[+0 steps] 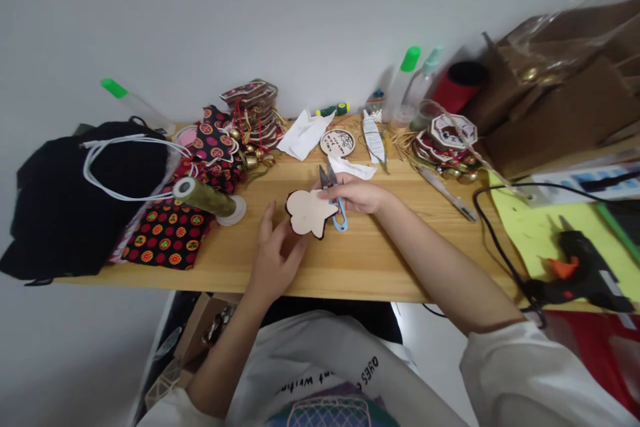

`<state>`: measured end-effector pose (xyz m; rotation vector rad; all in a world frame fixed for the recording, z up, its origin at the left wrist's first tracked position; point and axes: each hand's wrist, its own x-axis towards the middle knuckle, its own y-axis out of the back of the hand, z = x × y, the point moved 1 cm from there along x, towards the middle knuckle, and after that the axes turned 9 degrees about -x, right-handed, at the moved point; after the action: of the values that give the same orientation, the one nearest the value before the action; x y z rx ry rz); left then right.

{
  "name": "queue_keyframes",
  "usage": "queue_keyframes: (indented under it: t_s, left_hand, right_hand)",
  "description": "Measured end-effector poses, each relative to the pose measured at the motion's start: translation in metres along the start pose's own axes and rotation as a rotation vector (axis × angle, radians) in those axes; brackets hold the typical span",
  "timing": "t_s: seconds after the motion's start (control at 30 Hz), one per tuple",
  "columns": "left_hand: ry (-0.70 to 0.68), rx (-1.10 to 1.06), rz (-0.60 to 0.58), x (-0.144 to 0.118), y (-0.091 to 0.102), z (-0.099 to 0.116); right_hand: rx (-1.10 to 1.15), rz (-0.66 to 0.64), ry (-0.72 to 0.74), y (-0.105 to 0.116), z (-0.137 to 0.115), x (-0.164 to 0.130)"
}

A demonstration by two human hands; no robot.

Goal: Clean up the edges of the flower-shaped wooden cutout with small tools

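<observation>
Wooden tabletop point(380, 267) under my hands, white wall behind. My right hand point(357, 195) is closed around blue-handled snips point(334, 197) and touches the pale wooden cutout point(310, 212) at mid-frame. My left hand point(275, 255) is loose, fingers spread, thumb at the cutout's lower edge. Left of that lies a ribbon spool point(207, 198) on patterned cloth point(167, 233) (red and green dots); a glue gun point(583, 271) sits at lower right.

You are looking at a wooden table point(380, 267) carrying patterned fabric point(170, 230) and a green ribbon spool point(207, 198) at its left. A black glue gun point(583, 273) is lying on yellow paper point(537, 233) at the right, while green-capped bottles point(400, 83) are standing by the wall.
</observation>
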<state>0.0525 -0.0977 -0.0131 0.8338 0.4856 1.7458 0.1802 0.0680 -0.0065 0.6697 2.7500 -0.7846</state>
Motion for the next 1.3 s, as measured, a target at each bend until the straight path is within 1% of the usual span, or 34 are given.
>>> queue_keyframes:
  t_s: [0.07,0.17,0.3,0.37,0.47,0.57,0.7,0.83,0.93,1.0,1.03,1.17,1.23,1.3]
  left_hand:
    - [-0.002,-0.021,-0.025,0.001,0.0,-0.002]
    - [-0.041,0.036,-0.092,0.002,-0.001,0.001]
    - [-0.045,0.101,-0.165,0.003,0.0,0.008]
    - [-0.066,0.057,-0.182,0.001,0.002,0.01]
    - [-0.134,-0.033,-0.176,-0.002,0.004,0.009]
    - [-0.19,-0.031,-0.19,-0.004,0.002,0.007]
    - [-0.155,0.054,-0.222,-0.003,-0.002,0.007]
    - [-0.126,0.074,-0.218,-0.002,-0.005,0.008]
    - [-0.096,0.097,-0.206,-0.003,-0.006,0.008]
    - [-0.072,0.114,-0.187,-0.003,-0.007,0.007]
    - [-0.065,0.118,-0.176,-0.003,-0.007,0.007]
    - [-0.084,0.123,-0.164,-0.003,-0.008,0.007]
    - [-0.079,0.14,-0.172,-0.003,-0.008,0.007]
    - [-0.07,0.152,-0.178,-0.003,-0.008,0.007]
  right_hand:
    - [0.022,0.01,0.018,0.0,0.0,0.0]
    - [0.016,0.013,0.052,0.0,0.001,0.0]
    - [-0.045,-0.031,0.066,0.002,0.004,0.001]
    - [-0.051,-0.035,0.078,0.002,0.005,0.002]
    - [-0.056,-0.027,0.091,0.002,0.005,0.002]
    - [-0.07,-0.031,0.086,0.001,0.003,0.001]
    - [-0.049,-0.03,0.074,0.0,0.002,0.001]
    - [-0.013,-0.022,0.063,0.002,0.002,0.002]
    - [-0.04,-0.038,0.072,0.002,0.002,0.001]
    - [-0.127,-0.073,0.082,0.001,0.001,-0.001]
    - [-0.206,-0.107,0.08,0.0,0.0,-0.003]
    - [-0.622,-0.255,0.061,-0.009,-0.003,-0.008]
    - [-0.761,-0.252,0.088,-0.013,-0.003,-0.01]
    - [-0.821,-0.233,0.118,-0.015,-0.003,-0.01]
